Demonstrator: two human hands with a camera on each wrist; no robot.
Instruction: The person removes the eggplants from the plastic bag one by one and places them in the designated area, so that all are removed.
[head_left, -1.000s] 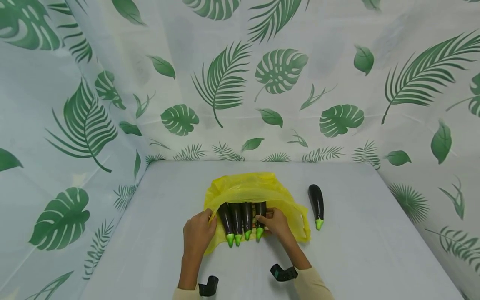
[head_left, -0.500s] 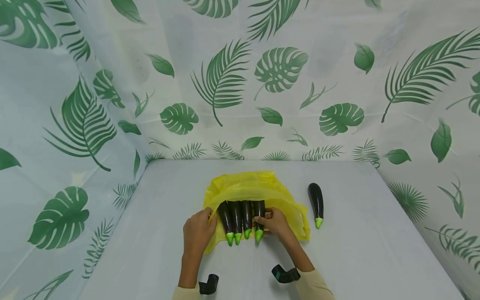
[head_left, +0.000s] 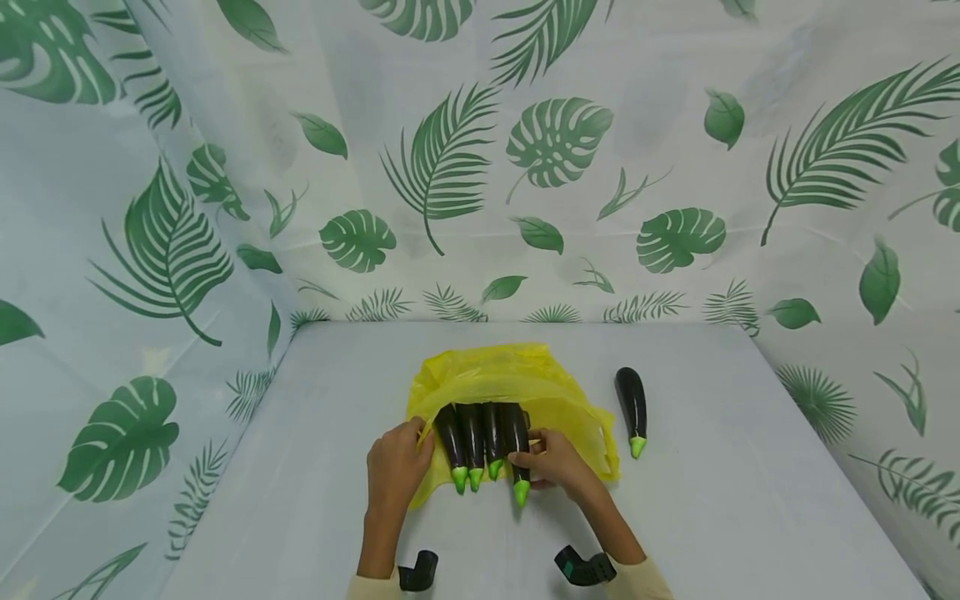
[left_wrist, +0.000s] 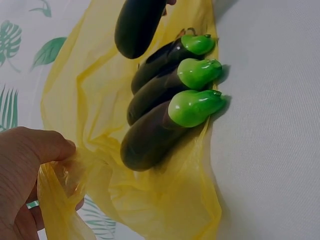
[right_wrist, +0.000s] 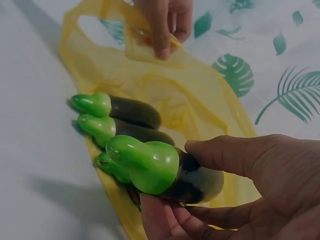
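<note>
Nearest, the right hand (head_left: 558, 462) pinches an eggplant (head_left: 515, 437) between thumb and fingers, its green end past the bag's near edge and over the desk (head_left: 712, 517). The left hand (head_left: 399, 462) pinches the side of the bag's mouth. The step looks like drawing this eggplant out; the next move calls for a firm grip and the plastic held back, clear of the neighbours. Three others (head_left: 471, 437) lie side by side in the mouth of the yellow bag (head_left: 487, 367). A lone eggplant (head_left: 632, 404) lies right of the bag. Compared with half a second ago, the pinched eggplant sits nearer the person; the left hand and the three look unmoved.
</note>
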